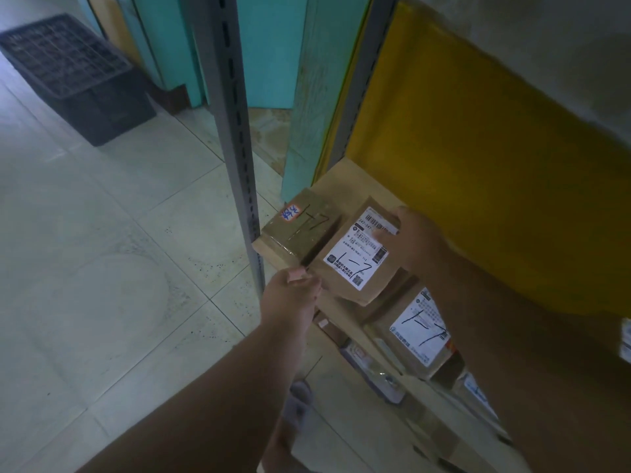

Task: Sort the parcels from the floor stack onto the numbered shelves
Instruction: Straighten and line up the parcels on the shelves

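A brown cardboard parcel [355, 254] with a white label marked "1-7" is held over the wooden shelf [341, 180]. My right hand [415, 238] grips its far right edge, thumb on the label. My left hand [293, 295] pinches its near left corner. To its left a taped brown box [300, 230] marked "1-7" lies on the shelf. Another labelled parcel [416, 329] marked "1-7" lies to the right, partly under my right arm.
A grey slotted shelf upright [239, 138] stands just left of the parcels. A yellow panel [478, 172] backs the shelf. More parcels [372, 367] show on the level below. A black plastic crate [78, 76] sits on the tiled floor at far left.
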### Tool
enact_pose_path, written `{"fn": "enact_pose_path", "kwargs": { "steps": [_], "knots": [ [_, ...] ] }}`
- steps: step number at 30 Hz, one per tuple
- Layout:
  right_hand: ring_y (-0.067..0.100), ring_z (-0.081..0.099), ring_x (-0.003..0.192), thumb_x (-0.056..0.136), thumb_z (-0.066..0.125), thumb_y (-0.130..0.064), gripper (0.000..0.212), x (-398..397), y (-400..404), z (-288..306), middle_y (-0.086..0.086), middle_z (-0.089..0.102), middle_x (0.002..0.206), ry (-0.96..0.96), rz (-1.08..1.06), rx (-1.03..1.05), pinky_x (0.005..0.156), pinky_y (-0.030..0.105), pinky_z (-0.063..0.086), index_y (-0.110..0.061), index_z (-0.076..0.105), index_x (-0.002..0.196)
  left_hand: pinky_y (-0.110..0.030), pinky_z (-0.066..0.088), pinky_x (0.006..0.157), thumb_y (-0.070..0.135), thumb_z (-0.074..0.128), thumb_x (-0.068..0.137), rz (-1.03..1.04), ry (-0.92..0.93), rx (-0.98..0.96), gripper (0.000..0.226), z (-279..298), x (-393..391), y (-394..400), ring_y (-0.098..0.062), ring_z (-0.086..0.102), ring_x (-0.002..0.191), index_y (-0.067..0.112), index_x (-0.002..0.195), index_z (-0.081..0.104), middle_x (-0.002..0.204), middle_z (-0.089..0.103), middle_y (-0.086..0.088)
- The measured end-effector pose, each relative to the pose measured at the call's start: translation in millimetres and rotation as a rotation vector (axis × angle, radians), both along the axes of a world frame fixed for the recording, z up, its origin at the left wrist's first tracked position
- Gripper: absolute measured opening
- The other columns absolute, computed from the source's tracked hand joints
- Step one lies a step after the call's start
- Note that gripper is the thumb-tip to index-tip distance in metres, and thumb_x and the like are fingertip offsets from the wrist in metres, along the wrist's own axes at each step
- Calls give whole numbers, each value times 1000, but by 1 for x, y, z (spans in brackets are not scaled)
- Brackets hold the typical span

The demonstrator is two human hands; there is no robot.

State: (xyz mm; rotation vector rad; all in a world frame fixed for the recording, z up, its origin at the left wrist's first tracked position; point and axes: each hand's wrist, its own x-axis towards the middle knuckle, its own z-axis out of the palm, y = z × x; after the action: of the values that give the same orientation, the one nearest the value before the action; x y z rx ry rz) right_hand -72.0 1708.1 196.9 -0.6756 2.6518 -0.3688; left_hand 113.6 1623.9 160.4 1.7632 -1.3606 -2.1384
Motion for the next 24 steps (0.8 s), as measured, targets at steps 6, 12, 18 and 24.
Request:
{"fn": "enact_pose_path", "kwargs": {
  "steps": [6, 12, 18, 24],
  "knots": [
    [25, 70, 96, 90, 70, -35, 35, 2, 2, -3, 5, 71, 110, -9, -49, -7, 80, 46, 60, -14, 60, 117, -46, 56, 91, 15, 72, 87, -83, 29, 6, 45, -3, 3, -8, -16, 67, 83, 20, 130, 62, 101, 74, 4],
    [32, 55, 123, 94, 65, -37, 58, 11, 9, 6, 14, 57, 136, 96, -62, 12, 99, 46, 49, -9, 47, 141, -42, 59, 91, 16, 72, 89, -184, 35, -22, 39, 0, 12, -10, -18, 72, 93, 15, 126, 60, 94, 72, 2],
    [29, 56, 121, 91, 67, -40, 56, 27, 39, 15, 9, 57, 133, 131, -155, 6, 96, 48, 52, -15, 51, 138, -37, 57, 94, 15, 69, 93, -274, 60, 75, 15, 12, 17, 13, -16, 71, 89, 19, 105, 61, 90, 72, -5],
    [29, 53, 126, 92, 65, -42, 56, 20, 93, 13, 11, 56, 136, 122, -146, 138, 103, 45, 46, -13, 51, 138, -43, 57, 95, 18, 68, 94, -340, 85, 106, 37, 7, 4, 54, -22, 70, 87, 10, 129, 59, 96, 74, -14]
  ]
}}
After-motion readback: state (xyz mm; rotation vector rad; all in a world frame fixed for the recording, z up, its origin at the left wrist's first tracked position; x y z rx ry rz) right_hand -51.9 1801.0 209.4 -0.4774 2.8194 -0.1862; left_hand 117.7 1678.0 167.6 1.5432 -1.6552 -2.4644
